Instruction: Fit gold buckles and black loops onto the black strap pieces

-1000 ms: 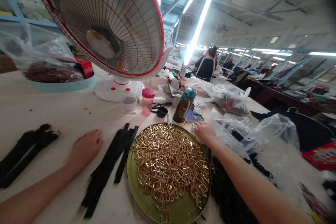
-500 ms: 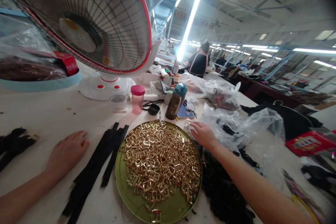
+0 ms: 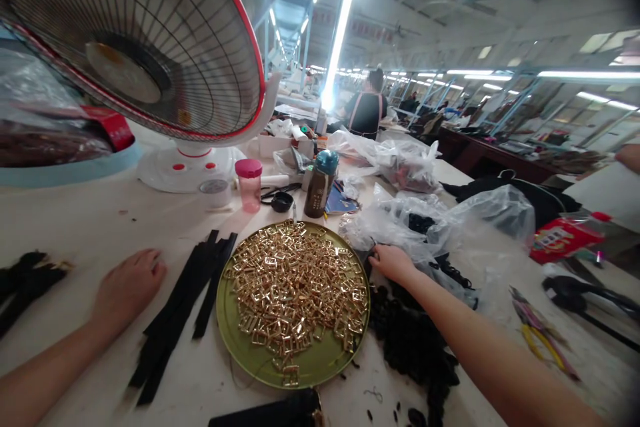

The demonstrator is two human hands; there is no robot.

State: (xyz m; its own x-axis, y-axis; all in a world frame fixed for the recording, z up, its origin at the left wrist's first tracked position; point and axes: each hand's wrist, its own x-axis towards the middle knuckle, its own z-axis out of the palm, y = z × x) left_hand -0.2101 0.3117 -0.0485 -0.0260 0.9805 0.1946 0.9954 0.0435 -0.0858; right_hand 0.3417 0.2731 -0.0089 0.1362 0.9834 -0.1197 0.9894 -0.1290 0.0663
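Observation:
My left hand (image 3: 131,283) lies palm down on the table, fingers loosely stretched and nothing visible in them. Right beside it are several flat black straps (image 3: 183,303). A round green-gold tray (image 3: 235,347) heaped with small gold metal buckles (image 3: 295,287) is between my hands. At the tray's right rim, my right hand (image 3: 395,263) has its fingers curled down and closed at the edge of a pile of black pieces (image 3: 413,340). What its fingertips pinch, if anything, is hidden. A black item with a gold-coloured end (image 3: 270,411) shows at the bottom edge.
A large fan (image 3: 195,107) stands at the back left. Behind the tray are a pink-lidded cup (image 3: 249,187) and a dark bottle (image 3: 320,187). Clear plastic bags (image 3: 410,213) spread to the right, near yellow-handled pliers (image 3: 537,333). A person (image 3: 367,110) is in the distance.
The view has shifted, bringing the tray's front rim and the black item into sight. My right hand has moved from the plastic bag down to the black pile. My left hand stays put.

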